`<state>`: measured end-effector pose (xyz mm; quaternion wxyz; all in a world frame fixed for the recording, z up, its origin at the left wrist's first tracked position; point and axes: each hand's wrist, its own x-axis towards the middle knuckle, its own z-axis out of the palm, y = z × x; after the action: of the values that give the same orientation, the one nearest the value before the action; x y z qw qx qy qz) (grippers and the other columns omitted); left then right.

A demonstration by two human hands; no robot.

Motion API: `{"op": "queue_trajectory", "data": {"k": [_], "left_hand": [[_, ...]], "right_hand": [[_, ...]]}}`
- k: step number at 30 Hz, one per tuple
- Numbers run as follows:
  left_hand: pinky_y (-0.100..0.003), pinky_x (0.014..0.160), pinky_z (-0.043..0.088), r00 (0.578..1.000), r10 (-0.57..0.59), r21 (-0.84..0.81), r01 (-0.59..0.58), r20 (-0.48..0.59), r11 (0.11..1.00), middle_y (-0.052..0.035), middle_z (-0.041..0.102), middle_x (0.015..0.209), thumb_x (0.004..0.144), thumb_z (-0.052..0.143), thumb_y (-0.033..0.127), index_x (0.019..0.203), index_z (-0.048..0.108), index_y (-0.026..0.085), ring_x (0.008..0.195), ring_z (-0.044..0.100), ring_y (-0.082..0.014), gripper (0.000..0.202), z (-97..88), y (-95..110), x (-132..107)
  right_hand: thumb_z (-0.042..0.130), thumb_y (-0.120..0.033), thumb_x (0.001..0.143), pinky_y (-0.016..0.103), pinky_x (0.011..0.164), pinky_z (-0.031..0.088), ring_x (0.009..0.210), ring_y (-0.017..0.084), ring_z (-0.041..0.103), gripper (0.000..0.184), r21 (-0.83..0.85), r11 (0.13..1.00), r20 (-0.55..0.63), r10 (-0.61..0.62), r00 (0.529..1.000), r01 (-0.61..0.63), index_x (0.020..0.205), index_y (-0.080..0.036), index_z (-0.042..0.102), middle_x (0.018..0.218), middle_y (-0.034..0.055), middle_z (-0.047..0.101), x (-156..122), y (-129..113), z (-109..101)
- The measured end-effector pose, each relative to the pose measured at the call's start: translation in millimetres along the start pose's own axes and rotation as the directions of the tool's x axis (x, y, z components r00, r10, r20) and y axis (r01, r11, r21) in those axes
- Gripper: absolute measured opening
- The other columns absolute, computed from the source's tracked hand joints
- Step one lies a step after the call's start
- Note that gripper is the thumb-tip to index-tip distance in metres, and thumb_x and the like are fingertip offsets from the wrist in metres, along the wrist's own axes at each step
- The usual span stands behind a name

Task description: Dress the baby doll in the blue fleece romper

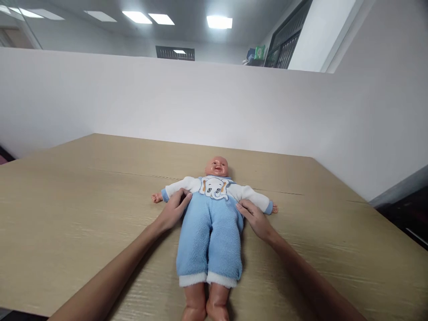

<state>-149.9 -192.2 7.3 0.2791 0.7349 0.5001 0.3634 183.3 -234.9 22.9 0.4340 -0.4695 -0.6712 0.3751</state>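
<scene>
A baby doll (217,166) lies on its back on the table, head away from me and arms spread. It wears a white top (191,183) with blue cuffs and an elephant face (214,187) on the chest. Its fuzzy blue pants (210,232) end in white hems above bare feet. My left hand (174,207) is closed at the left side of the waist, thumb on the front and fingers partly hidden. At the opposite side, my right hand (256,216) grips the edge of the pants, thumb and fingers pressed together.
The wooden table (100,214) has a thin seam running across it beyond the hands. A white partition wall (187,102) rises behind its far edge, with a room and ceiling lights above. Another white wall (377,116) stands on the right.
</scene>
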Motion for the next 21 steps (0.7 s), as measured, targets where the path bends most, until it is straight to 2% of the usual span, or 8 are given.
{"op": "queue_trajectory", "data": {"k": [4,9,11,13,16,18,21], "left_hand": [[-0.033,0.085,0.046,1.0,-0.014,-0.183,0.013,-0.005,0.983,0.0011,0.057,0.093,0.106,0.044,0.057,0.099,0.057,0.024,0.089,0.053,-0.0213,0.037,2.8,0.3,5.5],[-0.031,0.082,0.045,1.0,0.003,-0.237,0.004,0.027,0.971,0.0011,0.056,0.09,0.105,0.046,0.056,0.094,0.058,0.023,0.087,0.052,-0.0204,0.037,4.0,-1.7,9.7],[-0.031,0.082,0.045,1.0,0.008,-0.23,-0.002,0.027,0.973,0.0004,0.057,0.09,0.105,0.047,0.056,0.093,0.06,0.023,0.087,0.053,-0.0208,0.038,3.2,-0.5,9.6],[-0.031,0.083,0.045,1.0,0.014,-0.219,-0.009,0.019,0.976,-0.0003,0.059,0.091,0.104,0.047,0.056,0.093,0.061,0.022,0.089,0.054,-0.0213,0.038,2.7,1.4,9.0],[-0.031,0.084,0.045,1.0,0.02,-0.213,-0.017,0.011,0.977,-0.0006,0.06,0.093,0.105,0.048,0.055,0.094,0.061,0.022,0.091,0.055,-0.0216,0.037,2.7,2.9,8.3],[-0.031,0.085,0.045,1.0,0.022,-0.209,-0.02,0.006,0.978,-0.0006,0.059,0.094,0.106,0.048,0.055,0.095,0.061,0.022,0.091,0.055,-0.0217,0.037,3.1,2.4,8.1],[-0.032,0.086,0.044,0.999,0.037,-0.2,-0.033,0.013,0.979,-0.0008,0.059,0.094,0.107,0.048,0.056,0.096,0.061,0.022,0.092,0.055,-0.0219,0.038,3.4,0.2,8.1]], "right_hand": [[0.062,-0.071,0.092,0.034,0.072,0.045,0.073,0.021,0.047,0.051,0.123,0.991,-0.015,0.05,0.999,-0.048,0.073,-0.025,0.052,0.074,-0.001,0.051,6.1,9.0,2.6],[0.054,-0.076,0.094,0.028,0.053,0.038,0.06,0.016,0.039,0.05,0.222,0.964,-0.015,0.152,0.988,-0.145,0.087,-0.026,0.054,0.074,-0.0031,0.047,7.5,23.1,-0.2],[0.06,-0.074,0.093,0.029,0.059,0.044,0.066,0.017,0.045,0.048,0.21,0.964,0.022,0.161,0.987,-0.162,0.088,-0.026,0.057,0.077,-0.0023,0.051,5.7,20.7,-4.6],[0.066,-0.071,0.092,0.034,0.076,0.052,0.079,0.021,0.053,0.046,0.177,0.97,0.064,0.157,0.985,-0.166,0.084,-0.025,0.063,0.082,0.0004,0.058,3.6,15.5,-8.0],[0.067,-0.067,0.092,0.042,0.098,0.05,0.094,0.027,0.059,0.045,0.133,0.978,0.126,0.147,0.981,-0.163,0.078,-0.024,0.069,0.087,0.0037,0.067,1.0,9.6,-7.2],[0.068,-0.065,0.092,0.043,0.098,0.05,0.093,0.028,0.06,0.042,0.193,0.966,0.135,0.148,0.98,-0.173,0.083,-0.024,0.07,0.09,0.0042,0.069,-0.1,9.3,-2.8],[0.067,-0.062,0.092,0.039,0.082,0.052,0.082,0.025,0.061,0.037,0.393,0.899,0.076,0.176,0.981,-0.192,0.096,-0.025,0.066,0.089,0.0033,0.068,-1.3,11.9,4.7]]}}
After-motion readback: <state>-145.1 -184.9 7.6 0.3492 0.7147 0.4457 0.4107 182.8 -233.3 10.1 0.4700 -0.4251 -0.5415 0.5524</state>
